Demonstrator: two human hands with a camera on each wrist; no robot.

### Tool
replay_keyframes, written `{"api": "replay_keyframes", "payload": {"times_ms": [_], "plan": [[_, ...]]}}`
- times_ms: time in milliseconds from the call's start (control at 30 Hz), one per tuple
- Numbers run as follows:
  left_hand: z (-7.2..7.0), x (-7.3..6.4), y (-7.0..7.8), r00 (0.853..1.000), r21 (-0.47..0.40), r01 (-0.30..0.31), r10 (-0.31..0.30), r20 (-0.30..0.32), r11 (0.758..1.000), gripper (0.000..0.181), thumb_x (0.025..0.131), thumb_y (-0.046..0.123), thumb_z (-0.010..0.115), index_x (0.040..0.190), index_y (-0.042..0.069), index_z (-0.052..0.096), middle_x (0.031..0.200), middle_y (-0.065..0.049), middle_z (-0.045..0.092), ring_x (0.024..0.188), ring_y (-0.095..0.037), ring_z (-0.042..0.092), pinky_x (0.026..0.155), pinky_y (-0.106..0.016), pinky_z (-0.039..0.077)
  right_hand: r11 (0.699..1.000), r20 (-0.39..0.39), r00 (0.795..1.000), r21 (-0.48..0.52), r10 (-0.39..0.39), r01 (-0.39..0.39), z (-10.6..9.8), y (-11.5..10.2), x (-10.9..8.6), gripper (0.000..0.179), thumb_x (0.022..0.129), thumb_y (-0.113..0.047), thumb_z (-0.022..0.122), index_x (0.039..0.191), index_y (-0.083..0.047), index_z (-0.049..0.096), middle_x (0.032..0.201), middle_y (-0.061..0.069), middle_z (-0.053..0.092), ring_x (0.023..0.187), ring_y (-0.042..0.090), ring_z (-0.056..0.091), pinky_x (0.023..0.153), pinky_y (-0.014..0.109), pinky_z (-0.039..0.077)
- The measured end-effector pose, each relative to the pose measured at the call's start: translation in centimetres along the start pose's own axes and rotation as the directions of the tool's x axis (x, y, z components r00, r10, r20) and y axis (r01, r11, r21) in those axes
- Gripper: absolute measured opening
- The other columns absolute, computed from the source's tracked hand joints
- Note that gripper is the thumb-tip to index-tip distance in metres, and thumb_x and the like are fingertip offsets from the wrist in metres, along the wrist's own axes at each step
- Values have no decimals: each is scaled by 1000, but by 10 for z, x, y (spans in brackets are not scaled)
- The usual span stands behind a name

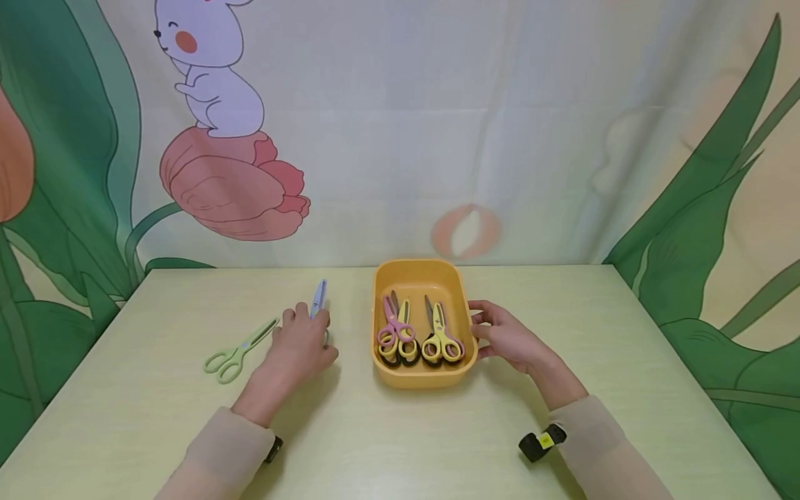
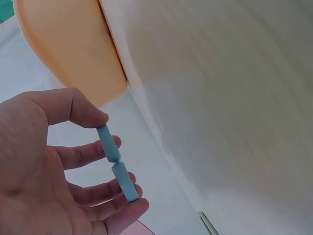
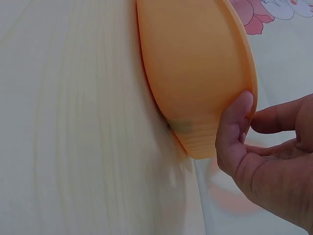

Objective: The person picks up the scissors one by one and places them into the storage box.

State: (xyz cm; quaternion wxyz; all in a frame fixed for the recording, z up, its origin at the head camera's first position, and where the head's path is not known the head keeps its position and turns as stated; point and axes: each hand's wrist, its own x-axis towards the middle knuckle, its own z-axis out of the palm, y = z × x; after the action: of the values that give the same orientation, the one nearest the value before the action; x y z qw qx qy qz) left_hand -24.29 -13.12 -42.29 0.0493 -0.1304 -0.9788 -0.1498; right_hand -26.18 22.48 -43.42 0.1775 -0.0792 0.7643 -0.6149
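My left hand (image 1: 300, 347) pinches a pair of light blue scissors (image 1: 319, 295) by the handles, with the blades pointing away from me. In the left wrist view the thumb and fingertips meet on the blue handle loops (image 2: 108, 144), seen edge-on. Left of that hand, a pair of green scissors (image 1: 231, 362) lies on the table. My right hand (image 1: 509, 338) is at the right side of an orange bin (image 1: 425, 380), its thumb and fingers gripping the rim. Inside the bin lie several scissors, including pink scissors (image 1: 396, 330) and yellow scissors (image 1: 442, 344).
The pale wooden table (image 1: 400, 444) ends at a printed curtain (image 1: 387, 139) just behind the bin. Black straps sit at both wrists, the right one (image 1: 540, 442) bearing a yellow label.
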Motion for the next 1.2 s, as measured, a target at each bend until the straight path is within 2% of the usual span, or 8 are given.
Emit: {"api": "replay_keyframes", "payload": {"times_ms": [200,467,867,1000,1200], "plan": [[2,5,4,1000,9,2,-2,-17,1000,32,80,13,68,110,1,61,106,-25,50,98,-45,48,72,-57,46,1000,0,1000,-3,3,-3,0,0,0,54,104,-1,43,155,8,26,127,30,40,103,36,57,72,35,59],[1,9,13,999,-31,8,-9,-46,1000,32,81,17,67,108,3,59,105,-22,48,100,-43,46,72,-53,43,1000,5,1000,-6,0,0,0,0,0,55,104,-1,44,155,8,26,126,29,40,103,36,57,72,35,59],[-9,16,44,998,-115,3,-10,-54,993,35,83,18,67,114,3,61,105,-20,49,98,-39,46,73,-48,44,1000,0,1000,-10,-1,1,0,0,1,55,104,-1,44,155,8,25,126,28,40,101,33,57,72,35,59],[-9,19,55,998,-127,-23,16,-61,992,36,86,21,71,116,4,62,105,-19,49,98,-37,46,73,-47,45,1000,-3,1000,-13,4,-4,0,0,1,55,104,-1,44,155,8,26,126,28,40,101,33,57,72,35,59],[-8,22,75,991,-118,-112,103,-85,987,30,88,23,73,110,5,63,99,-17,48,92,-34,46,67,-44,46,1000,-5,1000,-13,12,-12,0,0,1,55,104,-1,44,155,7,25,128,28,40,102,34,57,72,35,59]]}}
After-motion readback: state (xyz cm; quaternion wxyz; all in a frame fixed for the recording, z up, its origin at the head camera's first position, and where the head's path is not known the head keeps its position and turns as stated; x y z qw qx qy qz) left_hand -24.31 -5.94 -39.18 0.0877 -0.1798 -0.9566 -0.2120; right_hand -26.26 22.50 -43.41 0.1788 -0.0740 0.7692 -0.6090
